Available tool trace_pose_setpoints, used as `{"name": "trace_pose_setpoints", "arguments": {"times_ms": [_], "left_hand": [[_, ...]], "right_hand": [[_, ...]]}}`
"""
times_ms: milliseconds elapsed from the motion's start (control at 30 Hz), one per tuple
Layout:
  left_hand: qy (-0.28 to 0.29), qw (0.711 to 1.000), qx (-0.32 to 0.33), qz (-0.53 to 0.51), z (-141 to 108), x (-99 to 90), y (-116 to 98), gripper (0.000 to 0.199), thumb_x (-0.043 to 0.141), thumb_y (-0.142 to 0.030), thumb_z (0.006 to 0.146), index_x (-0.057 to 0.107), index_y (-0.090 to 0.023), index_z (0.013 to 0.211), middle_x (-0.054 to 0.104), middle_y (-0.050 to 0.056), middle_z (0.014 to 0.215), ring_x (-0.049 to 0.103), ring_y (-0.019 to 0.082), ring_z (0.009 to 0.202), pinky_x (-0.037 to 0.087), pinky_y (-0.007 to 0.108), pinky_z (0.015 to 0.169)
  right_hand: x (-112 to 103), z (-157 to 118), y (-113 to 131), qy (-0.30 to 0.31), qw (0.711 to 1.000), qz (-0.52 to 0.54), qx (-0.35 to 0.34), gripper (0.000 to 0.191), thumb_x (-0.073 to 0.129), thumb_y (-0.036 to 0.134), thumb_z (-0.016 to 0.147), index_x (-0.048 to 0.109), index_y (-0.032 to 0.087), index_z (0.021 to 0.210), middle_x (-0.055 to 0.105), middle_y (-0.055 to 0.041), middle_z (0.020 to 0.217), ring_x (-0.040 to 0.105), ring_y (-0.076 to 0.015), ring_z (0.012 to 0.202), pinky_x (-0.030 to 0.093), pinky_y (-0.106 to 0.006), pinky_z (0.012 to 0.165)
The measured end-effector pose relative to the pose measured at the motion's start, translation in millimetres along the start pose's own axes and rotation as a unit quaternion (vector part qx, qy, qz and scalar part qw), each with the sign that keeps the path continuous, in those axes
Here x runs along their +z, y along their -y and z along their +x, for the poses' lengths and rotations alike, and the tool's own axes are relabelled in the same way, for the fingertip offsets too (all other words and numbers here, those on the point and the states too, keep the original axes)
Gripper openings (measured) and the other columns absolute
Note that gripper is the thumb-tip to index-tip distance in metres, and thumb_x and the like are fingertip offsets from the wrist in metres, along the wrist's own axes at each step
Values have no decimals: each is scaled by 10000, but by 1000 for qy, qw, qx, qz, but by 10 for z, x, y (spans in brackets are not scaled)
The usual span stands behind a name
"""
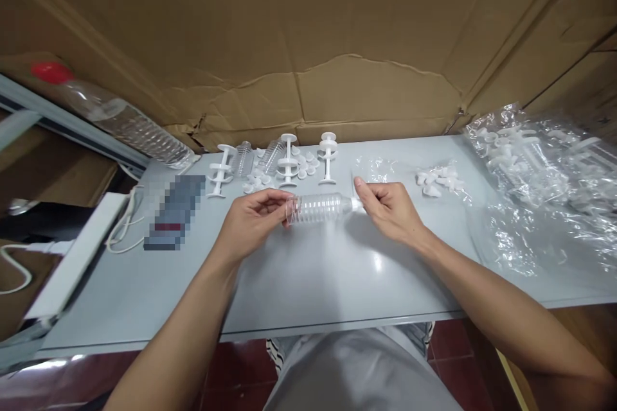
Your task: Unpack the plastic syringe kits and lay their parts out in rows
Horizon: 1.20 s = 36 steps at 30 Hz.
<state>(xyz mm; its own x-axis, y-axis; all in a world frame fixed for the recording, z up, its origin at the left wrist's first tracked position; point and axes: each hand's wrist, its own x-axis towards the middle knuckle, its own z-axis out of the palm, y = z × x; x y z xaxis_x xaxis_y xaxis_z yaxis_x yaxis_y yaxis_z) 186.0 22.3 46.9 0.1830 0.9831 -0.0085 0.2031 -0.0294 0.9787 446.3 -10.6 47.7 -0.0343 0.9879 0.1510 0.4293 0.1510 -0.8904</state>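
Note:
A clear ribbed plastic tube [321, 209] lies sideways in the air above the grey table, between my two hands. Its wide left end is gripped by the fingers of my left hand [255, 218]. My right hand [389, 207] pinches the white tip [357, 205] at the narrow right end. Behind the tube stand white plungers with round discs, one at the left [220, 171], one in the middle [288, 160] and one further right [328, 158]. Two more clear ribbed tubes [243, 160] and several small white caps [305, 164] lie among them.
Small white tips [436, 180] rest on clear plastic at the right. Bulging bags of white parts [530, 157] fill the right end. At the left are a red-capped bottle [130, 122], a pixelated dark object [176, 212], a power strip [80, 257] and cables. Cardboard [308, 32] stands behind the table [289, 289].

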Motion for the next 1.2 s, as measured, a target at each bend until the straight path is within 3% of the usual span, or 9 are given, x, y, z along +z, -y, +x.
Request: {"name": "trace_pose_setpoints", "arguments": {"times_ms": [200, 300, 400, 567, 667, 767, 900, 1100, 1200], "left_hand": [[9, 1000, -25, 4, -73, -15, 157, 420, 912, -541, 752, 774, -160, 863, 768, 68, 770, 709, 179, 680, 609, 292, 681], [60, 998, -6, -37, -174, -15, 216, 379, 770, -512, 922, 771, -196, 1132, 803, 111, 1029, 745, 202, 792, 622, 311, 721], [133, 988, 72, -38, -266, 39, 218, 565, 812, -434, 894, 655, -286, 1416, 716, 147, 1368, 755, 270, 1015, 640, 354, 774], [110, 962, 234, 91, -311, 185, 142, 439, 828, -185, 861, 720, -293, 1272, 785, 94, 1214, 733, 256, 1141, 591, 389, 990], [115, 975, 177, 63, -342, 228, 98, 381, 832, -293, 871, 720, -264, 1234, 802, 100, 1129, 761, 245, 1010, 616, 342, 849], [132, 991, 13, -14, -374, 272, 90, 341, 689, -510, 977, 702, -205, 1129, 765, 56, 814, 703, 179, 678, 565, 281, 618], [219, 946, -196, -138, -339, 312, 123, 549, 497, -699, 1019, 615, -186, 862, 614, -1, 578, 522, 123, 447, 422, 234, 428], [145, 983, -37, -105, -276, 152, 83, 402, 882, -426, 833, 710, -225, 1135, 763, 70, 1023, 721, 185, 882, 587, 275, 796], [143, 986, -39, -82, -257, 58, 68, 372, 880, -427, 831, 736, -224, 1108, 759, 70, 996, 716, 195, 879, 577, 275, 780]], "right_hand": [[159, -99, -137, 49, 987, 110, 102, 736, 484, 759, 997, 289, 223, 534, 300, 46, 467, 283, -74, 466, 220, -265, 468], [161, -172, -140, 32, 986, 113, 121, 737, 485, 730, 1014, 289, 216, 524, 293, 45, 458, 262, -68, 452, 195, -267, 449], [135, -209, -111, 4, 986, 118, 121, 735, 500, 704, 1021, 276, 215, 520, 280, 44, 455, 248, -68, 446, 186, -269, 435], [107, -272, -42, -5, 997, 61, 36, 684, 460, 545, 1091, 222, 205, 547, 218, 44, 478, 200, -69, 469, 157, -278, 450], [120, -317, -3, -54, 995, 24, -81, 581, 440, 318, 1112, 205, 200, 594, 211, 45, 510, 180, -73, 485, 154, -287, 463], [118, -328, 14, -82, 977, -18, -195, 502, 427, 129, 1070, 239, 204, 610, 251, 47, 508, 208, -76, 471, 171, -292, 470], [61, -288, -8, -88, 954, -73, -278, 426, 556, 140, 1016, 372, 221, 640, 367, 48, 513, 321, -86, 465, 216, -291, 465], [-11, -248, -16, -12, 989, 0, -148, 469, 471, 227, 1091, 385, 211, 630, 407, 45, 532, 356, -74, 472, 283, -259, 467], [-15, -250, -11, 11, 986, -15, -163, 424, 533, 212, 1064, 411, 215, 658, 405, 55, 549, 338, -72, 483, 276, -263, 466]]}}
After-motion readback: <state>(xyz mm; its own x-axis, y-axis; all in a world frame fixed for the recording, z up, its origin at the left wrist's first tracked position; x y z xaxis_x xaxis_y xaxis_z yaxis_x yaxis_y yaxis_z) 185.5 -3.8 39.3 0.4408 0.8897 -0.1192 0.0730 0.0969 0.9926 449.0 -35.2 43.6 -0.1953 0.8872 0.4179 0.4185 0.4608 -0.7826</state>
